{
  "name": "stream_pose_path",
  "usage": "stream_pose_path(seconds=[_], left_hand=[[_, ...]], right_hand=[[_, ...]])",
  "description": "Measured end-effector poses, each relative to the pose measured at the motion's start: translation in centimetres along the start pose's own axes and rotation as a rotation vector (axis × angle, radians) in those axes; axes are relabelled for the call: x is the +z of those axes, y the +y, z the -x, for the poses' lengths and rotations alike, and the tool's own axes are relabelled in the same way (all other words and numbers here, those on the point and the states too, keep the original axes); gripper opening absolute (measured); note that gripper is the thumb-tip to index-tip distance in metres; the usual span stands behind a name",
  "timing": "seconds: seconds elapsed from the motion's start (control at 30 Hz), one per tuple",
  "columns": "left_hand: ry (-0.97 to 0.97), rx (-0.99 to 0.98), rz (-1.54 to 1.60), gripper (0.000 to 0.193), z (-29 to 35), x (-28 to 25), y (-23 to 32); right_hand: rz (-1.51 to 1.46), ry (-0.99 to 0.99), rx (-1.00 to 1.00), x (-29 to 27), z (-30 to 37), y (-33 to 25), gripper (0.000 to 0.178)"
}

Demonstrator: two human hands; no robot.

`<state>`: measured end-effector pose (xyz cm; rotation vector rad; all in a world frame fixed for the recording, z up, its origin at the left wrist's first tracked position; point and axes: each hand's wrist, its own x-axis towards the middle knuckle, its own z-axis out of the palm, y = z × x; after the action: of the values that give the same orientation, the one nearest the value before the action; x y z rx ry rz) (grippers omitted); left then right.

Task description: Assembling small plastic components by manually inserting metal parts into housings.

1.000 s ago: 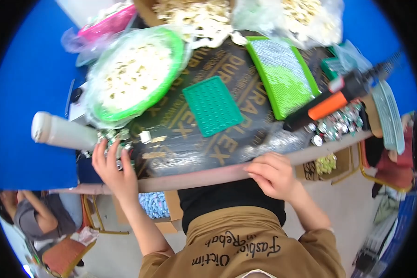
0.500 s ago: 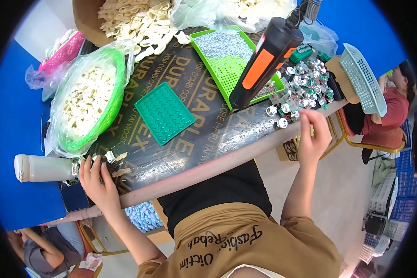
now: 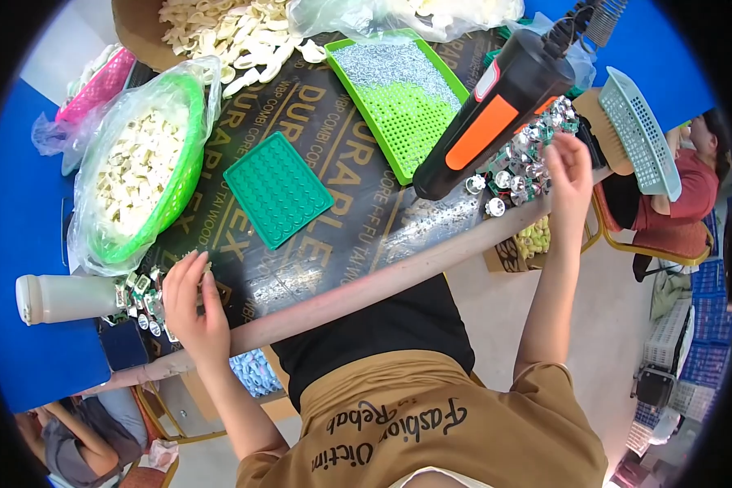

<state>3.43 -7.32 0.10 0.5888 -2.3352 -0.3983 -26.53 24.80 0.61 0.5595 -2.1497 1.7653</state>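
My left hand [image 3: 195, 309] is above the table's left front edge, fingers stretched and slightly apart, beside a cluster of small white-and-green parts with round lenses [image 3: 142, 299]. I see nothing held in it. At the right, my right hand [image 3: 570, 169] has its loosely bent fingers at the edge of a pile of clear lens pieces with green circuit boards [image 3: 522, 169]; nothing shows in its grasp. A black-and-orange electric screwdriver [image 3: 481, 134] hangs tilted just left of that pile. Between the hands, a green tray with round recesses [image 3: 278, 189] lies on the dark tabletop.
A light-green tray [image 3: 398, 130] holds small silvery pieces. A bag-lined green basket [image 3: 138, 175] contains cream parts; curved cream pieces [image 3: 236, 37] spill from a box behind. A white bottle [image 3: 69, 298] lies at left. A pale basket [image 3: 641, 134] stands right, near another person [image 3: 681, 195].
My right hand has moved forward to the lens pile. My left hand has shifted right and slightly forward, uncovering the parts beside the bottle. The screwdriver appears swung slightly right.
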Motion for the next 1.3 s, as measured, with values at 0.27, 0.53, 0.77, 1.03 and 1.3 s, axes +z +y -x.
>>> stream_pose_path(seconds=[0.27, 0.53, 0.77, 1.03, 1.3], left_hand=[[0.028, -0.271, 0.232, 0.027, 0.5, 0.4, -0.6], [-0.009, -0.509, 0.786, 0.024, 1.3, 0.5, 1.7], [-0.634, -0.422, 1.598, 0.051, 0.3, 3.5, 8.6], [-0.399, -0.461, 1.302, 0.029, 0.2, 3.4, 7.5], [-0.350, -0.037, 0.554, 0.014, 0.9, 3.4, 6.3]], right_hand=[[-0.637, -0.152, 0.177, -1.7, -0.5, -3.3, 0.033], [-0.947, -0.684, 0.265, 1.5, 8.9, -6.7, 0.029], [-1.193, -0.867, 0.645, 9.0, 10.8, -7.7, 0.037], [-1.038, -0.915, 0.592, 11.0, 10.3, -6.9, 0.032], [-0.550, -0.745, 0.375, 11.7, 11.0, -8.1, 0.017]])
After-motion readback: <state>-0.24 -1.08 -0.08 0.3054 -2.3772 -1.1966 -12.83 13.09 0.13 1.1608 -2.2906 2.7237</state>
